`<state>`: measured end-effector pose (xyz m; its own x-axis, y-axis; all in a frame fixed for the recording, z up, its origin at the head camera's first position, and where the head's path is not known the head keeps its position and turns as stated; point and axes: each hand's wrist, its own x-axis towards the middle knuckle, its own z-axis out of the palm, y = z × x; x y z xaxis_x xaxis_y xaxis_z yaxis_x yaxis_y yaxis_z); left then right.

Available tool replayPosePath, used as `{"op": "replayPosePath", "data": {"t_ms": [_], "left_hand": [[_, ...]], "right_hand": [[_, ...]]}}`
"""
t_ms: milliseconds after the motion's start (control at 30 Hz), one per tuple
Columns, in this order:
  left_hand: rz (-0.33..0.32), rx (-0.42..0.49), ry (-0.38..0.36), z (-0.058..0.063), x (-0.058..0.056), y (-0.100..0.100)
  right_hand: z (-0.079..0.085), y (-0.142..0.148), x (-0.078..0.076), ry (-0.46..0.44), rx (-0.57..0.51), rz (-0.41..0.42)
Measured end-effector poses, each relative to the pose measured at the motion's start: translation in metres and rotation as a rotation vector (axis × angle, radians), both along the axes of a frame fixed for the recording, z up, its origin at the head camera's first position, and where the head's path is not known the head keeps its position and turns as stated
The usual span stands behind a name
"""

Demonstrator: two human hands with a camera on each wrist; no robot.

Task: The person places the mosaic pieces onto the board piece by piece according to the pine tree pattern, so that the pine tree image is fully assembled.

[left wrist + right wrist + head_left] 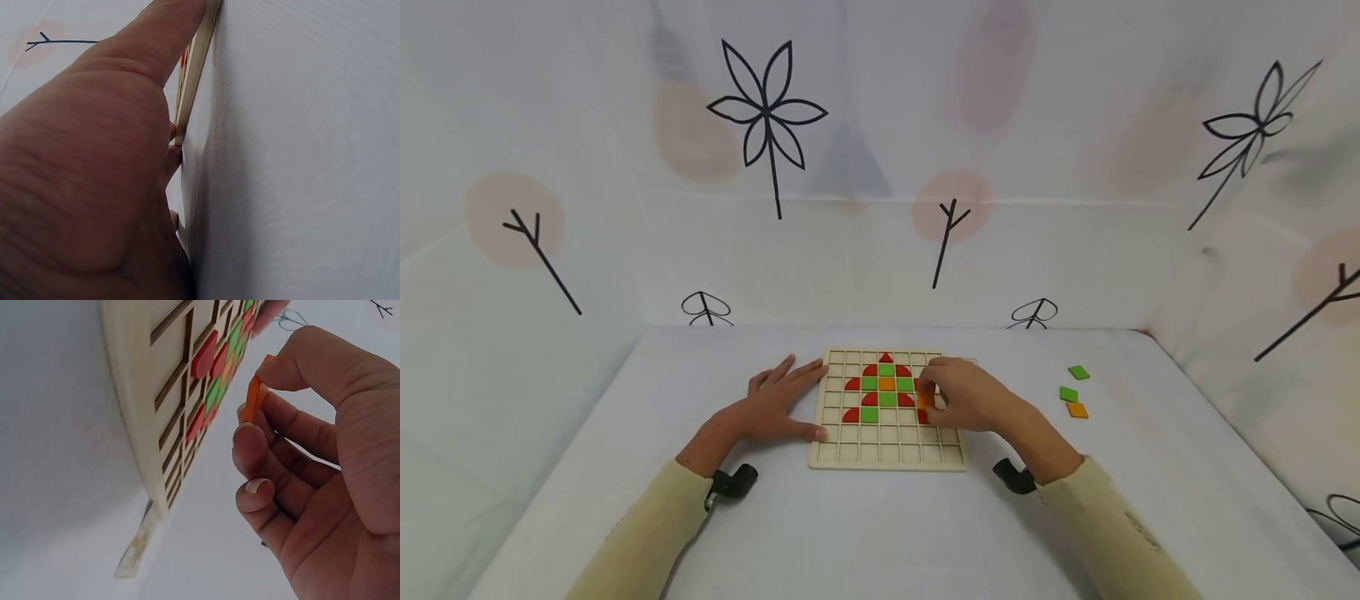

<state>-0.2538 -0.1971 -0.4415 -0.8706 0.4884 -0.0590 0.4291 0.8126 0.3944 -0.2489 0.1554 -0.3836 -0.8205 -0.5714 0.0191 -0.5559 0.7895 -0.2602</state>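
A square wooden grid board [887,454] lies on the table between both hands. Red rounded tiles [852,415], green square tiles [868,414], a red triangle [886,357] and an orange square tile [887,384] fill some cells in its upper and middle rows. My right hand [973,396] is over the board's right side and pinches an orange tile [253,400] between thumb and fingers, raised off the grid in the right wrist view. With fingers spread, my left hand [775,406] rests at the board's left edge, thumb and fingertips touching it.
Right of the board lie two loose green tiles [1078,372] and a loose orange tile [1077,410]. A thin pale piece with faint coloured marks [132,553] pokes out past the board's far edge. A white cloth wall with plant drawings [857,267] stands behind the table.
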Motion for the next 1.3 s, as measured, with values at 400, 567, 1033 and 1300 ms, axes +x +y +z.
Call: {"op": "replayPosePath", "data": {"t_ms": [400, 567, 1033, 1300], "left_hand": [[-0.004, 0.001, 0.001, 0.004, 0.000, 0.004], [0.002, -0.002, -0.002, 0.004, 0.000, 0.003], [0.002, 0.009, -0.005, 0.005, 0.002, 0.003], [0.005, 0.016, -0.009, 0.002, 0.001, 0.002]], "right_hand": [[-0.002, -0.033, 0.003, 0.016, 0.018, 0.036], [-0.007, -0.045, 0.004, 0.009, 0.064, 0.055], [-0.016, -0.051, 0.007, 0.062, 0.079, 0.065], [-0.018, -0.051, 0.008, 0.073, 0.067, 0.076]]}}
